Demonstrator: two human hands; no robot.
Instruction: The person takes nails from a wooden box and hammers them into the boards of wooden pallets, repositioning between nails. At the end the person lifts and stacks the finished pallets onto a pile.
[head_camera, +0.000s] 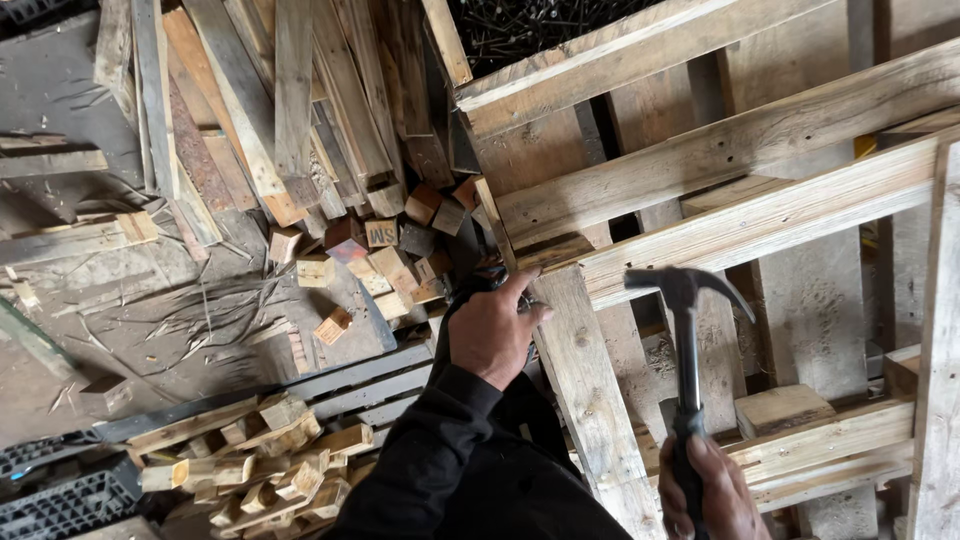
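Gripping the hammer (686, 330) low on its black handle, the right hand (712, 492) was wrapped tight around the grip at the bottom edge of the view; the steel head stood raised above the pallet (760, 150), claw pointing right, face turned toward the left hand (488, 330). That left hand rested on the near edge of a slanted plank (590, 400), fingers curled and pinched together at the tips as if round something small; whether a nail sat between them could not be told, since the spot was dark and partly hidden.

The chief risk, as I judged it, was a blow landing on the left fingers; they lay close to the hammer's likely path, and a glancing strike on the plank's edge could slide straight onto them. The low grip on the handle would give reach but less control, so a slight twist could send the head off line. The plank lay askew across the pallet boards and might shift or spring under a hit; the loose wood blocks (385, 255) and offcuts (260, 465) heaped just beside the person offered poor footing if the body lurched.
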